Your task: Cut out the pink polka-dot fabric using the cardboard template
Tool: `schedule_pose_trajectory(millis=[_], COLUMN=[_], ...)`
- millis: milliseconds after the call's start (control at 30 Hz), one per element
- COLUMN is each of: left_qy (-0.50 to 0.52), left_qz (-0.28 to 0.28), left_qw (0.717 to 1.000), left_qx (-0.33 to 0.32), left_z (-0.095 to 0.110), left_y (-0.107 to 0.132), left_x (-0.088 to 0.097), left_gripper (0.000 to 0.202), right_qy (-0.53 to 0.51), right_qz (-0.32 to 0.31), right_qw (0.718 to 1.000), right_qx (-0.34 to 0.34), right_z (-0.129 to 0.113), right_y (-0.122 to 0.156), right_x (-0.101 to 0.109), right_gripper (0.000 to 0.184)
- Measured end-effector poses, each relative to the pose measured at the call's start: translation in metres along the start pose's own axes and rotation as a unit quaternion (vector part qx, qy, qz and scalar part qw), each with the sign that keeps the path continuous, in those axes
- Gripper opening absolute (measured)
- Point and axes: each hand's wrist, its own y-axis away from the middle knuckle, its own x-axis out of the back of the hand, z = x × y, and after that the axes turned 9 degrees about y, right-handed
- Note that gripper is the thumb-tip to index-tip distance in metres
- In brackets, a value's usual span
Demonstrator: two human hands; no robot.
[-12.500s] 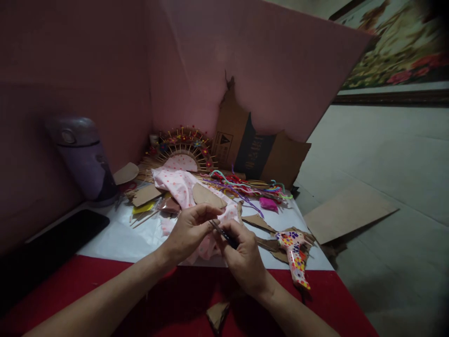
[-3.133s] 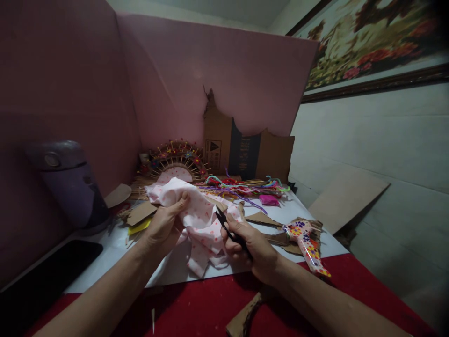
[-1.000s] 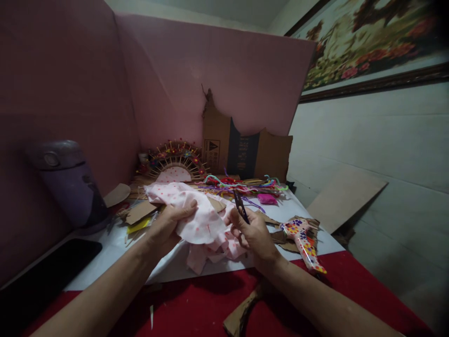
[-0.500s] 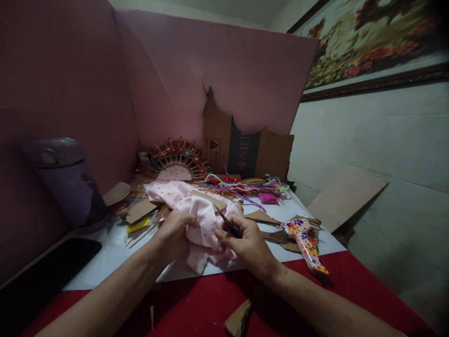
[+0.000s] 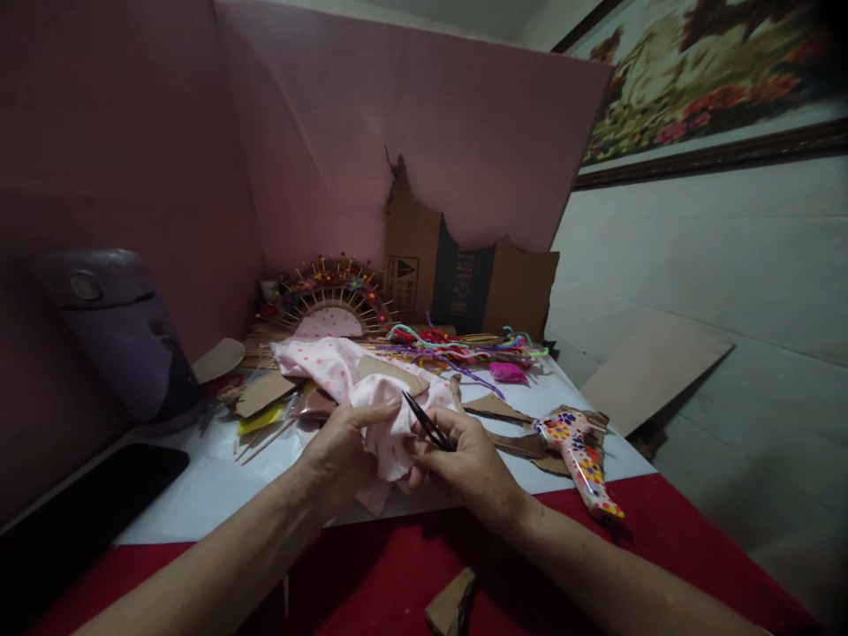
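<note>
- One spotted pink cloth [image 5: 389, 437] is bunched at the frame's centre, pinched in the left hand's [image 5: 341, 449] grip.
- A slim dark tool [image 5: 429, 426] is held in the right hand's [image 5: 475, 470] grip, its tip near the left thumb.
- Close work on the cloth appears in hand; a steady hold and fingers kept clear seem called for.
- Space just beyond is taken by a cardboard piece [image 5: 392, 373] on the cloth; right of centre, by a flower-patterned glue gun [image 5: 578, 459]; at frame left, by a bottle [image 5: 123, 344] and a phone [image 5: 96, 490].
</note>
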Motion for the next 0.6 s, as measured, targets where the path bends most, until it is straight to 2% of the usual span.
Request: schedule_pose_trajectory(millis=[67, 200, 267, 367, 467, 600], left_qy=[0.003, 0.03, 0.048, 0.059, 0.065, 0.084], left_qz=[0.006, 0.105, 0.127, 0.13, 0.141, 0.172], left_qw=[1.0, 0.988, 0.979, 0.974, 0.97, 0.959], left_qx=[-0.016, -0.11, -0.155, -0.177, -0.189, -0.207], left_z=[-0.001, 0.006, 0.011, 0.016, 0.017, 0.019], left_y=[-0.002, -0.006, -0.007, -0.009, -0.01, -0.009], left_x=[0.001, 0.0, 0.001, 0.004, 0.008, 0.004], left_gripper=[0.018, 0.007, 0.005, 0.007, 0.005, 0.008], right_qy=[-0.009, -0.065, -0.099, -0.141, -0.18, -0.219], right_qz=[-0.007, -0.019, -0.026, -0.066, -0.139, -0.192], right_qw=[1.0, 0.997, 0.992, 0.981, 0.963, 0.941], right_qx=[0.003, -0.032, -0.07, -0.116, -0.147, -0.172], right_z=[0.001, -0.001, -0.004, -0.007, -0.007, -0.005], right_y=[0.0, 0.001, 0.002, 0.003, 0.004, 0.006], right_x=[-0.001, 0.0, 0.001, 0.003, 0.004, 0.005], right_gripper=[0.028, 0.048, 0.055, 0.053, 0.048, 0.045])
